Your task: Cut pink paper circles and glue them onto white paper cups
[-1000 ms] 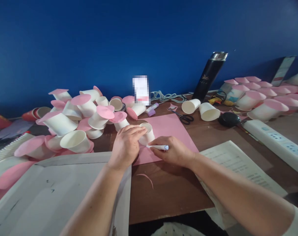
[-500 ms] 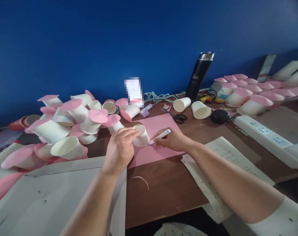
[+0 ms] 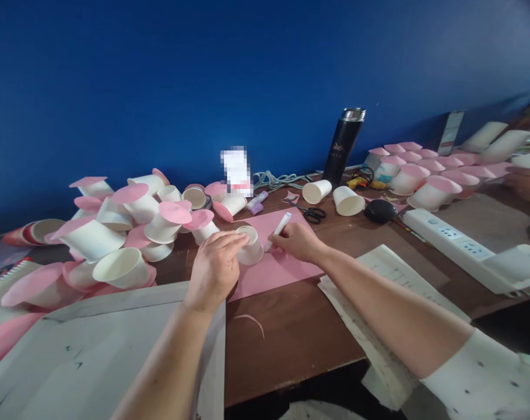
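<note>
A white paper cup (image 3: 253, 251) stands bottom up on a sheet of pink paper (image 3: 258, 280). My left hand (image 3: 216, 265) is closed on the cup from the left, fingertips over its upper edge. In my right hand (image 3: 297, 239) is a white marker pen (image 3: 283, 224), its lower end close to the cup's right side at the paper; the tip itself is too small to make out. Black-handled scissors (image 3: 313, 216) lie beyond the sheet. A thin curved pink strip (image 3: 253, 322) rests on the table nearer to me.
White cups with pink discs (image 3: 160, 224) pile up at left; rows of similar cups (image 3: 431, 189) stand at right. Behind are a black flask (image 3: 343, 146) and two loose cups (image 3: 348, 201). A power strip (image 3: 457, 248) and papers (image 3: 391, 274) lie right, a white board (image 3: 116, 356) left.
The marker has moved round the cup's right side towards the far side and stands more upright. My left hand stays on the cup. The view has shifted slightly right.
</note>
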Action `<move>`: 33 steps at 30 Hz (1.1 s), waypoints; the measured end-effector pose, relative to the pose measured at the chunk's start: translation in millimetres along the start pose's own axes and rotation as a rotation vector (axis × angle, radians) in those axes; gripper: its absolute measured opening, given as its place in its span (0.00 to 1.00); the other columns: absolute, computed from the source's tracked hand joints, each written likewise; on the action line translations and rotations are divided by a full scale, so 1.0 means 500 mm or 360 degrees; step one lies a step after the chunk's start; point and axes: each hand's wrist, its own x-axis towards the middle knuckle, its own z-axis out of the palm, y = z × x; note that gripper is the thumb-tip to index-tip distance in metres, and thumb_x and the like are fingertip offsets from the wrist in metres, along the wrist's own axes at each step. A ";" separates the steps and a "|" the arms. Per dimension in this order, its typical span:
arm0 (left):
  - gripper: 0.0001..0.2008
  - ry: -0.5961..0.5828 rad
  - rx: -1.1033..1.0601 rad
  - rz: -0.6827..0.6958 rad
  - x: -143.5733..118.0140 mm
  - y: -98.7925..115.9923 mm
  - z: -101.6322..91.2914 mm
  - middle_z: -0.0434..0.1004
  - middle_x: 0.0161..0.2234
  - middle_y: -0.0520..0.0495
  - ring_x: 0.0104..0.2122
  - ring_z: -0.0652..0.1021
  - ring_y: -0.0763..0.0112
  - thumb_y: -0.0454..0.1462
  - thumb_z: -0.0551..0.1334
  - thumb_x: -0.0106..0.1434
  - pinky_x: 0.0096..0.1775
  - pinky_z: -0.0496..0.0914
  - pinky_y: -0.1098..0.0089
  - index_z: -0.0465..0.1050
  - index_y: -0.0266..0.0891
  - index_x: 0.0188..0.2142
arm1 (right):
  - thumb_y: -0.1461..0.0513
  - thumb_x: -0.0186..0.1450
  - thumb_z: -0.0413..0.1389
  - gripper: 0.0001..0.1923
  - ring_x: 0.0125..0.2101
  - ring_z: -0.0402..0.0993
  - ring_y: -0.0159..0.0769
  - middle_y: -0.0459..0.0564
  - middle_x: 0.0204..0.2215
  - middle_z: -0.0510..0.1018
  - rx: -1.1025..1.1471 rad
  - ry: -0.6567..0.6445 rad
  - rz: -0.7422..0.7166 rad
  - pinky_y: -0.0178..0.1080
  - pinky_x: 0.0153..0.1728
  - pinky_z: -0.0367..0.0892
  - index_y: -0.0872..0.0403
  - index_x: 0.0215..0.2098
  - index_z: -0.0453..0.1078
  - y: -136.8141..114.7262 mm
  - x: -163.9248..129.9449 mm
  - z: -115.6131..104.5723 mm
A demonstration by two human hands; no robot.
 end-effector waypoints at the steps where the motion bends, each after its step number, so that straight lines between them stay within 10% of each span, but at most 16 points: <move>1: 0.23 -0.0002 -0.0005 -0.0004 0.000 -0.001 0.000 0.80 0.45 0.46 0.46 0.76 0.62 0.21 0.53 0.55 0.49 0.72 0.57 0.76 0.37 0.45 | 0.58 0.63 0.55 0.15 0.21 0.72 0.31 0.48 0.20 0.78 -0.0020 0.0007 0.0003 0.32 0.24 0.62 0.56 0.21 0.72 -0.004 0.003 0.000; 33: 0.24 -0.0079 -0.0069 -0.0065 -0.002 -0.003 -0.007 0.79 0.46 0.47 0.47 0.75 0.61 0.22 0.51 0.57 0.50 0.70 0.57 0.77 0.40 0.45 | 0.54 0.61 0.58 0.17 0.22 0.66 0.30 0.46 0.19 0.70 -0.0118 -0.0294 -0.0173 0.31 0.23 0.58 0.57 0.23 0.66 -0.082 0.137 0.023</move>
